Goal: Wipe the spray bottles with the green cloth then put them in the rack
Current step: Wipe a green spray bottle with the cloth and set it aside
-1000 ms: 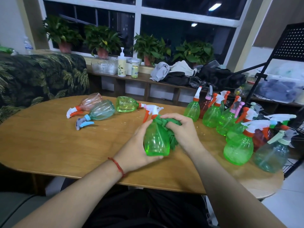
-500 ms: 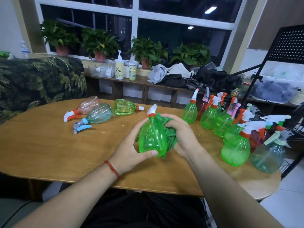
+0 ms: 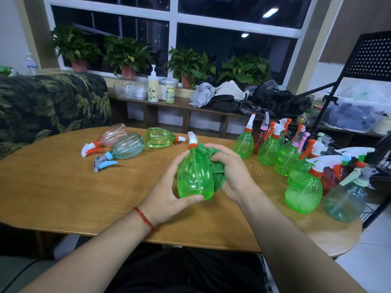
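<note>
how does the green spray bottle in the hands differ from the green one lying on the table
The held green plastic spray bottle is upright, gripped by the left hand, with the green cloth against it. The lying green bottle rests sideways, untouched. Both have orange collars and white nozzles.

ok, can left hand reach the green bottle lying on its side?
Probably not yet: the left hand grips the held bottle; otherwise only bare table separates it from the lying green bottle.
</note>
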Demonstrator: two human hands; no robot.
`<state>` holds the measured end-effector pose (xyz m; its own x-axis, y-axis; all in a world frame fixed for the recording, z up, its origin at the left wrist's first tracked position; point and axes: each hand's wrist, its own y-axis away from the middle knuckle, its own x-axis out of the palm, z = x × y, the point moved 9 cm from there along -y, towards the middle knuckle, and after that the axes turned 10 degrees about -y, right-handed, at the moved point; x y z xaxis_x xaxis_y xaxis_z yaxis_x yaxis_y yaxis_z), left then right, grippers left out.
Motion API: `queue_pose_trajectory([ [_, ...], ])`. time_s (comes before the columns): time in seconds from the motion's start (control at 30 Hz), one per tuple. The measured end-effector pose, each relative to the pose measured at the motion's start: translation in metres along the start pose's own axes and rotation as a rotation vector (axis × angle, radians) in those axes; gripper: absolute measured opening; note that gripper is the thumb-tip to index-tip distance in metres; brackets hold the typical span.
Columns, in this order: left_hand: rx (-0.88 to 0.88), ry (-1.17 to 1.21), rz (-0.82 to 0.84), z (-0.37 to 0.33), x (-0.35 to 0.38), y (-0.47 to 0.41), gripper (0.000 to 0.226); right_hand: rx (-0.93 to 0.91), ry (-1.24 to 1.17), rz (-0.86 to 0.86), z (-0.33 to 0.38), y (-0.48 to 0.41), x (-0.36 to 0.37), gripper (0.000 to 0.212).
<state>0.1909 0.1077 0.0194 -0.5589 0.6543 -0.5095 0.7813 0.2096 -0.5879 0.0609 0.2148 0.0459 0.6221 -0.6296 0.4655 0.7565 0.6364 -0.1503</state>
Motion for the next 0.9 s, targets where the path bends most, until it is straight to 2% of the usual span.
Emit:
queue_pose_trajectory([
  [0.07,-0.034,-0.070,-0.015,0.005,0.000,-0.002,0.112,-0.093,0.096,-0.029,0.008,0.002,-0.001,0.036],
  [0.13,-0.043,-0.146,-0.037,0.006,0.003,-0.003,0.117,-0.245,0.330,-0.034,0.023,0.003,0.003,0.038],
  [0.2,-0.029,-0.142,-0.032,0.006,0.008,-0.004,0.116,-0.385,0.594,0.019,0.032,0.006,0.017,0.041],
  [0.27,-0.026,-0.119,-0.031,0.005,0.008,-0.004,0.115,-0.434,0.690,0.047,0.035,0.006,0.026,0.042],
  [0.37,-0.022,-0.053,-0.036,0.000,0.001,-0.001,0.115,-0.330,0.475,0.007,0.036,0.001,0.019,0.039],
  [0.47,-0.002,-0.015,-0.026,-0.002,-0.003,0.001,0.110,-0.068,0.088,-0.009,0.014,-0.002,0.007,0.037],
  [0.57,-0.008,0.006,-0.007,0.001,-0.002,-0.001,0.108,0.036,-0.043,-0.005,-0.001,0.001,0.002,0.039],
  [0.63,-0.022,0.009,0.003,0.003,0.000,-0.001,0.110,-0.033,0.002,-0.029,0.003,0.002,0.002,0.038],
  [0.73,-0.059,-0.011,-0.003,0.004,0.003,-0.001,0.120,-0.227,0.262,-0.031,0.020,0.006,0.012,0.039],
  [0.9,-0.041,0.001,-0.076,0.001,-0.001,0.000,0.121,-0.516,0.569,0.087,0.042,0.022,0.036,0.041],
])
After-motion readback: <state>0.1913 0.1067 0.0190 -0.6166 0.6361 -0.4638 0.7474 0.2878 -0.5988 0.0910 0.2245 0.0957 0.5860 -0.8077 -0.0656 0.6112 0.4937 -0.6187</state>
